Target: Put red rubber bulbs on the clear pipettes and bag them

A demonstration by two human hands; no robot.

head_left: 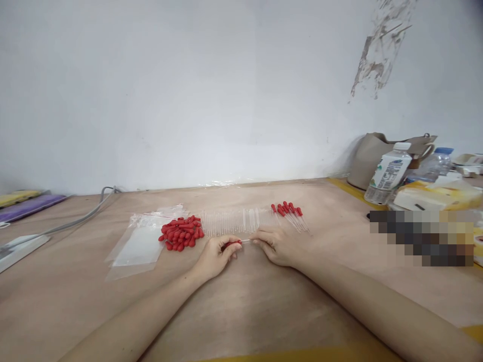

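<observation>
The person's L hand (pixel 217 257) is closed on a red bulb (pixel 239 242), pinched btwn thumb & fingers; the R hand (pixel 277 245) grasps a thin clear tube (pixel 246 241) w/ the fingertips. The tube spans the gap btwn both hands, one end at the bulb's mouth (can't tell how far in, if at all). Both hands are low over the brown table (pixel 241 306).

Just beyond the grip: a row of clear tubes (pixel 230 222), side by side. L of the grip, near the L hand: a pile of red bulbs (pixel 181 234), w/ clear plastic bags (pixel 138 249) flat just beside it, farther L. Beyond the R hand, slightly R: a small group of bulb-topped droppers (pixel 291 207), red ends pointing away from the person. Well off to the R of the grip: a labelled bottle (pixel 388 173) & a beige bag (pixel 364 161) by the wall (pixel 226 100).
</observation>
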